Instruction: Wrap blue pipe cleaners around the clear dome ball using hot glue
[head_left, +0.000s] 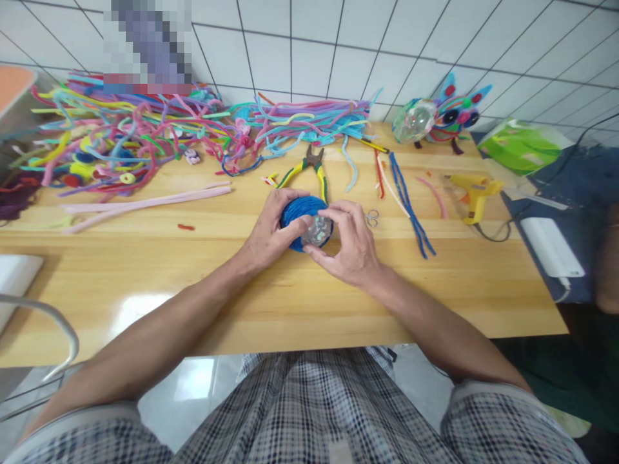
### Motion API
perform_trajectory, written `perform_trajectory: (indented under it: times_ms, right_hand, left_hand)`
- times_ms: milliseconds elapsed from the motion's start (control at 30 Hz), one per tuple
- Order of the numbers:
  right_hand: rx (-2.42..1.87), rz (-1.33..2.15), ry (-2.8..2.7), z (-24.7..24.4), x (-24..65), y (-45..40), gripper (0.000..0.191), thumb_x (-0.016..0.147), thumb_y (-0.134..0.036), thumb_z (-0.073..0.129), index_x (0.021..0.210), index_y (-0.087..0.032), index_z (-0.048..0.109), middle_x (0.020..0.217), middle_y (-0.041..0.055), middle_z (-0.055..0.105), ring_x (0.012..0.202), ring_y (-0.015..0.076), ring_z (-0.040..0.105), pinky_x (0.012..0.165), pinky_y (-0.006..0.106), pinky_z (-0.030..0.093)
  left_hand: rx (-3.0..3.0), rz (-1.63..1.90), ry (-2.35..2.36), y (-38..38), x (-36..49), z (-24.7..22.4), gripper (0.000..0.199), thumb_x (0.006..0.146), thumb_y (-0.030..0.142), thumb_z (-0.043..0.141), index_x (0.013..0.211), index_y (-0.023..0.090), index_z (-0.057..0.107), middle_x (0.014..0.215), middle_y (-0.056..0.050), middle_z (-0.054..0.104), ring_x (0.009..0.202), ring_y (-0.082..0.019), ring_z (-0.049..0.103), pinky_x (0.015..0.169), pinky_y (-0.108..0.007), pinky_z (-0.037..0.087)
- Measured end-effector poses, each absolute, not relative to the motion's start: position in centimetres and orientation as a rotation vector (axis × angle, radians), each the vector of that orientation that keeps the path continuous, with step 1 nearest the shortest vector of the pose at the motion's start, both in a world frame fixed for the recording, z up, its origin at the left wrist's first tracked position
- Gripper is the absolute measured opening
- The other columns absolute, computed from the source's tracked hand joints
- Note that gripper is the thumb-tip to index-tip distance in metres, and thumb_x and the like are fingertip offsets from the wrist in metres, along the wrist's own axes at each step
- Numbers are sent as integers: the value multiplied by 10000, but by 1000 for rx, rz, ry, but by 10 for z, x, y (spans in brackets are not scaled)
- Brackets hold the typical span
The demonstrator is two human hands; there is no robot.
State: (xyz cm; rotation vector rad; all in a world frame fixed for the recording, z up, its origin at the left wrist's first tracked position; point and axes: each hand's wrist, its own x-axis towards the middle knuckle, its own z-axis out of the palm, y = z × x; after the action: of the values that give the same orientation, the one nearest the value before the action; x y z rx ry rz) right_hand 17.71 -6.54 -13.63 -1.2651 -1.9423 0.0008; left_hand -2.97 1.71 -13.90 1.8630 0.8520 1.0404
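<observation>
Between my two hands is a clear, shiny ball partly wrapped in blue pipe cleaner [296,211]. My left hand [275,227] is closed around its left side, thumb lying across the front. On the right, the fingertips and thumb of my right hand [349,241] pinch the edge where the bare clear surface [316,231] shows. Just beyond the ball lie pliers with yellow-green handles [314,164], jaws pointing away. Small scissors [372,218] rest right of my right hand, and farther right are loose blue pipe cleaners [409,203].
Tangled coloured pipe cleaners [120,142] heap along the back left, with a bundle [314,122] beside them. A decorated figure with blue ears [454,116] stands at the back right. A yellow glue gun [476,193] and a white power strip [551,248] lie right. A person sits at the right edge.
</observation>
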Motion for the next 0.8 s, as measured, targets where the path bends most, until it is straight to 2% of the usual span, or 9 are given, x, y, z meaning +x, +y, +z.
perform_trajectory:
  times_ms: [267, 500, 633, 800]
  right_hand:
    - [-1255, -67, -1934, -139, 182, -61, 612, 935, -373, 844, 1464, -263, 558, 1382, 172, 691, 1314, 402, 703, 1078, 656, 639]
    - [-1284, 13, -1921, -143, 184, -58, 615, 908, -372, 858, 1447, -253, 587, 1390, 169, 705, 1331, 407, 696, 1117, 674, 612]
    - [-1279, -25, -1927, -143, 182, -58, 632, 897, -363, 874, 1449, -269, 582, 1382, 157, 712, 1320, 402, 708, 1107, 658, 619]
    - [-1188, -87, -1916, -143, 181, -57, 575, 941, -368, 847, 1433, -229, 585, 1356, 181, 712, 1280, 382, 727, 1063, 618, 648]
  left_hand:
    - [1793, 1111, 831, 15, -26, -143, 514, 978, 521, 754, 1401, 244, 662, 1424, -114, 709, 1382, -333, 660, 1258, -529, 516]
    - [1925, 1070, 838, 21, -30, -146, 592, 1018, 639, 694, 1460, 248, 650, 1451, -108, 667, 1435, -331, 617, 1297, -519, 487]
    - [1854, 1044, 821, 20, -31, -144, 571, 994, 606, 716, 1420, 239, 616, 1424, -110, 669, 1372, -331, 651, 1251, -518, 536]
    - [1756, 984, 822, 16, -30, -137, 544, 965, 516, 767, 1396, 249, 572, 1374, -92, 707, 1219, -299, 712, 1053, -443, 635]
